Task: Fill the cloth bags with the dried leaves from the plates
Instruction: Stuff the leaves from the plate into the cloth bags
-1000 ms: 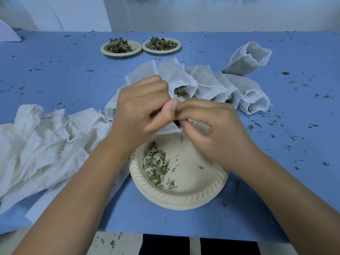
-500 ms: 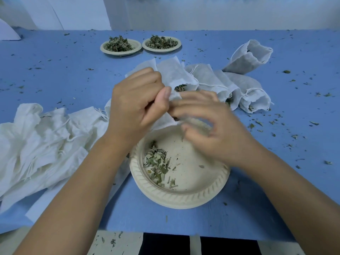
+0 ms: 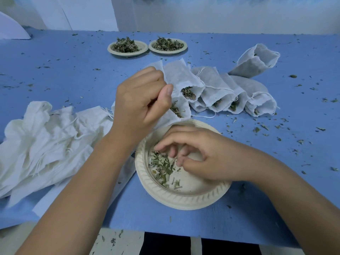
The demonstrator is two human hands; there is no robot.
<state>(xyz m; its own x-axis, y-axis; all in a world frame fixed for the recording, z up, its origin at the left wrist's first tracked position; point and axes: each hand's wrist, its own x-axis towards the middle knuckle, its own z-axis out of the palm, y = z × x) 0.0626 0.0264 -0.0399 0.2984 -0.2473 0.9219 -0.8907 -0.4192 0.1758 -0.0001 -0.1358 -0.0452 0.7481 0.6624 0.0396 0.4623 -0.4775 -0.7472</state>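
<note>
Over the near plate (image 3: 184, 201), at the front of the blue table (image 3: 73, 74), a person's right hand (image 3: 202, 155) bent its fingers down onto the dried leaves (image 3: 161, 166). Its palm hid about half the dish, and whether any leaf was pinched could not be told. Just beyond the plate, the left hand (image 3: 141, 100) pinched the mouth of a cloth bag (image 3: 181, 112), which showed leaves inside and touched the plate's far rim; that hand covered much of the bag. The two hands were apart.

Three plates were on the table: the near one and two far plates (image 3: 127, 52), side by side well beyond it, both heaped with leaves. Beyond the near plate to the right, filled bags (image 3: 220, 89) overlapped in a row, four mouths showing leaves. One more bag, the outlying bag (image 3: 255, 61), lay farther out, its contents hard to make out. Left of the plate, a pile of empty bags (image 3: 46, 140) was too crumpled to count and ran out of view.
</note>
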